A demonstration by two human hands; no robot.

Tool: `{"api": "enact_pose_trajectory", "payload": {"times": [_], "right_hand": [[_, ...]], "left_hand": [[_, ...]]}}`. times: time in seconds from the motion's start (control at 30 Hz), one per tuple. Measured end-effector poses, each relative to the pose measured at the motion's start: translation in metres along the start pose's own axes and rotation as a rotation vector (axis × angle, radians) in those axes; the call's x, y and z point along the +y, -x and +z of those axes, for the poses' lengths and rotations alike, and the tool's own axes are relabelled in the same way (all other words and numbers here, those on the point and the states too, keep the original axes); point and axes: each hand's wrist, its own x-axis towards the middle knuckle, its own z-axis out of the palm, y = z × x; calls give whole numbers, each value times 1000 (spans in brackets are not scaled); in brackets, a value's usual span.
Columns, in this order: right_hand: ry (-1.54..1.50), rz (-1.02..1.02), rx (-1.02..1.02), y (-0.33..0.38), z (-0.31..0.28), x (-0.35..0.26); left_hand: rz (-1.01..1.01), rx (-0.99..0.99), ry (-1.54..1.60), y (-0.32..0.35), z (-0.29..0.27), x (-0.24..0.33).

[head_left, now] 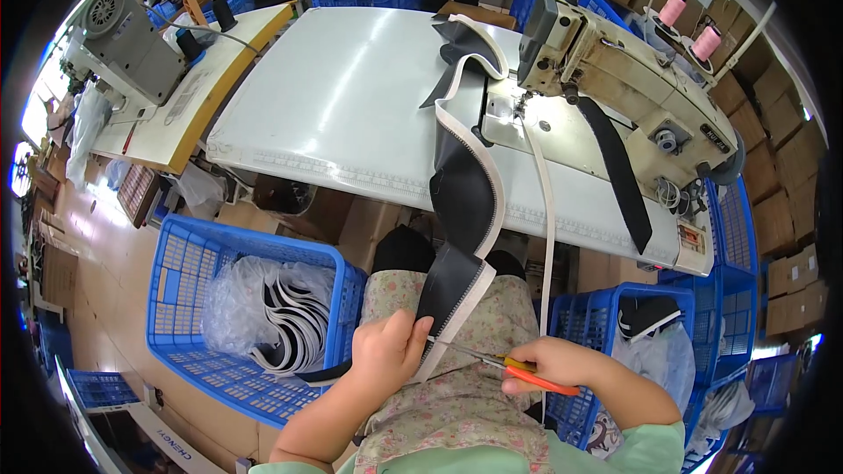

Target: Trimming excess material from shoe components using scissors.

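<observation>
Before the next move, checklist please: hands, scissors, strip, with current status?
1. Scissors gripped by the handles in the right hand: ok.
2. Black strip with pale edge held near its lower end by the left hand: ok.
3. Blade tips well away from the left hand: not ok, they look very close to it.
4. Blades open or closed: cannot tell.
5. Strip's far end free of the sewing machine: cannot tell.

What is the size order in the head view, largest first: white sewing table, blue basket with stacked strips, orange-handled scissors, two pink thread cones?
1. White sewing table
2. Blue basket
3. Orange-handled scissors
4. Pink thread cones, too alike to rank
</observation>
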Motion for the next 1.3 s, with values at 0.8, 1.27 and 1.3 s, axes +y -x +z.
{"api": "enact_pose_trajectory", "payload": {"times": [0.8, 1.27, 1.3], "right_hand": [[-36, 92, -25, -4, -1, -3], [-18, -242, 906, -56, -108, -40], [-13, -200, 934, -74, -120, -57]], "left_hand": [[18, 19, -9, -2, 2, 0], [-164, 55, 115, 34, -22, 5], [-166, 63, 116, 35, -23, 9]]}}
